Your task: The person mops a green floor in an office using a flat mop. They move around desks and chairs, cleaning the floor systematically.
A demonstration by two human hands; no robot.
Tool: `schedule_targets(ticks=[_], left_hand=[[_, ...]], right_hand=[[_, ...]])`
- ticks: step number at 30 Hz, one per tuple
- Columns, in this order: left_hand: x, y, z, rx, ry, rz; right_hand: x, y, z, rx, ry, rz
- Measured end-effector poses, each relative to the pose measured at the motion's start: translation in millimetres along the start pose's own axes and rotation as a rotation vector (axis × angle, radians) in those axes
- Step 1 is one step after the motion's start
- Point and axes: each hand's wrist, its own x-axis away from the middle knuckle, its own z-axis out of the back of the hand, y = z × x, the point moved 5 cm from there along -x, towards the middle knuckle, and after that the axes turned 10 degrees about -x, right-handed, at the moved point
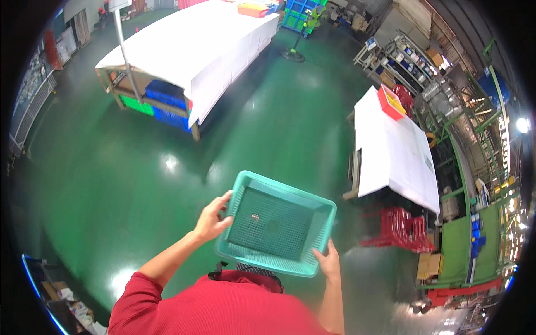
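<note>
The L hand (214, 219) is gripping the green plastic basket (279, 240) at its L side, thumb nearest the body, fingers along the rim; the R hand (329, 259) is holding the R side low down, thumb over the edge, other fingers partly hidden. Both hands are spread wide apart, w/ the basket sitting btwn them, in front of the red shirt (229, 307). Prob. the person is gripping opp. sides b/c a wide tray balances better that way & its inside is staying clear of fingers. A small pale bit (255, 218) is lying on the basket's base, nearer the L hand; too small to tell what.

Edges: the basket's near rim is sitting v. close to the shirt; can't tell if it's touching. Beyond the hands, green floor (268, 117) is stretching ahead & out L, giving the most room. Fwd of the L hand, well off, a white-covered table (184, 44) is showing a corner & legs. Fwd-R of the R hand, another white-covered table (385, 151) is narrowing that side, w/ red stools (396, 229) standing by its near end, R of the R hand.
</note>
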Motion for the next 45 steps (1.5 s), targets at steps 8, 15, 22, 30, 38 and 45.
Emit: schedule_targets(ticks=[8, 15, 22, 30, 38, 45], left_hand=[[-307, -86, 13, -0.017, 0.503, 0.163], [-548, -221, 81, 0.061, 0.729, 0.3], [-921, -193, 92, 0.111, 0.284, 0.276], [-1310, -230, 89, 0.365, 0.272, 0.073], [-1330, -343, 116, 0.21, 0.779, 0.702], [-1419, -436, 153, 0.383, 1.29, 0.98]], right_hand=[[-418, -121, -62, 0.118, -0.21, 0.135], [-757, -214, -208, -0.023, -0.524, 0.139], [-1007, -261, -159, -0.441, -0.441, -0.104], [-1390, -264, -172, -0.904, -0.271, -0.307], [-1741, -447, -374, -1.022, -0.499, -0.282], [-1967, -574, -571, -0.925, -0.582, -0.103]])
